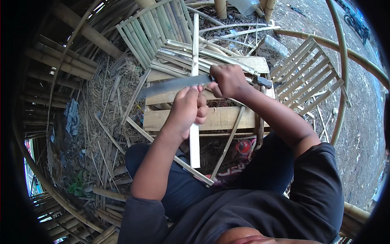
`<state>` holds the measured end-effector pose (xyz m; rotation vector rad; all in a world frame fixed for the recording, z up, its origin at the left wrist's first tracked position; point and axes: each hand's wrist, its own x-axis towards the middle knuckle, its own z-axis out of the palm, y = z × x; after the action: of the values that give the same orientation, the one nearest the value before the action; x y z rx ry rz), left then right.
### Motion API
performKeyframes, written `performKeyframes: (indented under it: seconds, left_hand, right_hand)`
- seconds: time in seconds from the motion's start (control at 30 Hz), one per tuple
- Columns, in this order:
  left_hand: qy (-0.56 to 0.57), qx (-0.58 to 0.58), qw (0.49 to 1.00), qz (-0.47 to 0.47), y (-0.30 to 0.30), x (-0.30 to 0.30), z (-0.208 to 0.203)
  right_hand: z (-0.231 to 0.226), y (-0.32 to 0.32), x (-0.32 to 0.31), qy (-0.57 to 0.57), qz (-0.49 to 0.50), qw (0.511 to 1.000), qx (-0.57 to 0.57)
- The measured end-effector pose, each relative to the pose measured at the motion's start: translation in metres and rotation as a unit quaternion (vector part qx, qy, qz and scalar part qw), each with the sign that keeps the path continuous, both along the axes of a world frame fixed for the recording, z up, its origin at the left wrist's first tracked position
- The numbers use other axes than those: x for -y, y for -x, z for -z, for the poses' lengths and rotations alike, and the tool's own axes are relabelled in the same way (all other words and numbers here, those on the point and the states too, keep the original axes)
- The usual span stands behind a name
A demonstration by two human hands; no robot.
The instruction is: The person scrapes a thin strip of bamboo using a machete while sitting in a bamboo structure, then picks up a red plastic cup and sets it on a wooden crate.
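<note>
My left hand (pixel 189 106) is closed round a pale, flat bamboo strip (pixel 195 148), which stands nearly lengthwise in front of me. In my closed right hand (pixel 230 80) is a long, broad-bladed knife (pixel 172 85), its handle mostly hidden by the fingers. The blade points left and lies across the strip just above my left fingertips; its far end is smeared by motion. Below both hands is a low slatted wooden bench (pixel 219 118). Several split bamboo strips (pixel 174 61) lie in a pile on its far side.
A hammer (pixel 262 82) rests at the bench's right end. A slatted bamboo panel (pixel 156 30) leans at the back, another slatted panel (pixel 308 73) at the right. A concrete block (pixel 272 48) sits behind the bench. Shavings and offcuts (pixel 109 101) litter the ground at left.
</note>
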<state>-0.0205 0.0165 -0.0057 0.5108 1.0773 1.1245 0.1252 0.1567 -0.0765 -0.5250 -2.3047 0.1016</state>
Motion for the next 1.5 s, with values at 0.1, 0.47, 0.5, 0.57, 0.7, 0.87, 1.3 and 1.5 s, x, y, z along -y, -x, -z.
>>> performKeyframes:
  seconds: [0.1,0.47,0.5,0.57,0.7,0.87,1.3,1.5]
  left_hand:
    - [0.051,-0.02,0.998,-0.015,-0.044,0.012,-0.003]
    - [0.036,-0.024,0.997,-0.066,-0.04,-0.003,0.016]
    - [0.037,-0.024,0.997,-0.065,-0.045,-0.002,0.016]
    - [0.043,-0.008,0.998,-0.048,-0.049,0.0,0.014]
    - [0.042,-0.023,0.998,-0.038,-0.046,-0.003,0.005]
    - [0.022,-0.027,0.999,-0.035,-0.05,-0.002,0.0]
    - [-0.001,-0.039,0.999,-0.028,-0.044,0.003,-0.01]
    - [0.058,-0.035,0.992,0.104,-0.073,0.052,0.009]
  right_hand:
    - [0.022,-0.01,-0.047,0.014,-0.009,0.997,-0.074]
    - [0.021,0.02,-0.005,0.04,0.098,0.994,-0.01]
    - [0.029,0.016,-0.019,0.034,0.096,0.995,-0.003]
    - [0.019,0.01,-0.029,0.013,0.04,0.998,-0.053]
    - [0.016,0.007,-0.026,0.011,0.077,0.996,-0.051]
    - [0.016,0.007,-0.04,-0.046,0.038,0.992,-0.112]
    - [0.019,-0.015,-0.073,-0.024,0.099,0.991,-0.086]
    - [0.014,-0.101,-0.149,0.269,0.491,0.828,-0.002]
